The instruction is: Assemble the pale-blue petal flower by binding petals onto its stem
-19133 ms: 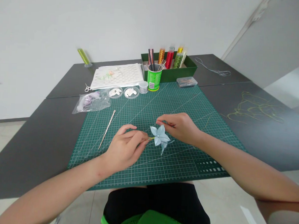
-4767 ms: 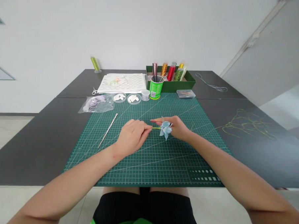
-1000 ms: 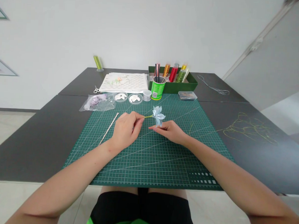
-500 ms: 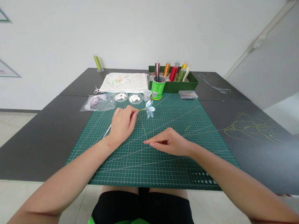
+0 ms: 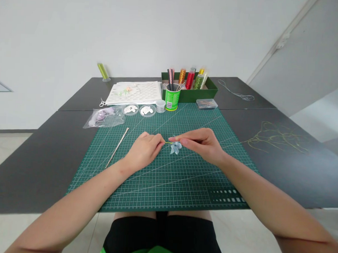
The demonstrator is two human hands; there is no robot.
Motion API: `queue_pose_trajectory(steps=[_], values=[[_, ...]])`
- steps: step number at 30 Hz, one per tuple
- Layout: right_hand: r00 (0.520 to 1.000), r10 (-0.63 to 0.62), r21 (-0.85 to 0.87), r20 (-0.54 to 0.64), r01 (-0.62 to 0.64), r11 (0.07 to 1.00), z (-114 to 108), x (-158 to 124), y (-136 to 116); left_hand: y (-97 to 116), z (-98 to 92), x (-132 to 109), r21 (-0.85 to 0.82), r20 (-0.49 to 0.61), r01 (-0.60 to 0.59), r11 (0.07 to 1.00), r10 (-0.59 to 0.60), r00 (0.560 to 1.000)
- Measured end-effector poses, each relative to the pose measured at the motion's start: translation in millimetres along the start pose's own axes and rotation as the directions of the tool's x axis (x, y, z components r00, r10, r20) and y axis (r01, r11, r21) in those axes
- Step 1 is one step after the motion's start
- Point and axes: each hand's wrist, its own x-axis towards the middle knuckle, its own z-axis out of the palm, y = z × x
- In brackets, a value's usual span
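My left hand point(image 5: 146, 149) pinches the thin yellow-green stem of a pale blue flower point(image 5: 176, 147) above the middle of the green cutting mat point(image 5: 155, 189). The petals lie just right of those fingertips and hang slightly downward. My right hand point(image 5: 203, 143) is closed at the fingertips, right over the stem and the flower's upper edge; whatever thread it pinches is too fine to make out. On the mat, left of my left hand, lies a slim metal tool point(image 5: 117, 147).
Behind the hands stand a green can point(image 5: 172, 99) of tools and a dark green box point(image 5: 209, 94) of thread spools. White pieces fill shallow dishes point(image 5: 147, 110) beside a plastic bag point(image 5: 104, 117). Loose green threads point(image 5: 275, 138) lie on the right.
My left hand has come down and right with the flower. My right hand has risen from below to the stem beside the petals. The view has shifted slightly.
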Motion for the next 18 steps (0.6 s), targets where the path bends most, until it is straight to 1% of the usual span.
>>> queue_pose_trajectory(steps=[2, 3, 5, 9, 14, 18], values=[[0.993, -0.009, -0.018, -0.121, 0.007, 1.000, -3, 3, 4, 8, -0.4, -1, -0.043, 0.043, -0.048, 0.998, 0.050, 0.998], [0.987, -0.013, -0.024, -0.162, 0.009, 1.000, -4, 4, 6, 12, -0.9, -2, -0.063, 0.059, -0.072, 0.995, 0.076, 0.995], [0.980, -0.014, -0.034, -0.200, 0.008, 0.999, -5, 6, 11, 19, -2.1, -3, -0.104, 0.074, -0.098, 0.990, 0.106, 0.992], [0.984, -0.010, -0.060, -0.176, -0.001, 0.998, -7, 10, 23, 28, -3.1, -6, -0.172, 0.085, -0.119, 0.978, 0.136, 0.987], [0.990, 0.009, -0.091, -0.138, -0.022, 0.996, -7, 13, 38, 29, -3.4, -7, -0.228, 0.110, -0.100, 0.968, 0.128, 0.986], [0.993, 0.027, -0.125, -0.118, -0.042, 0.991, -7, 15, 48, 29, -4.5, -8, -0.258, 0.066, -0.105, 0.960, 0.126, 0.990]])
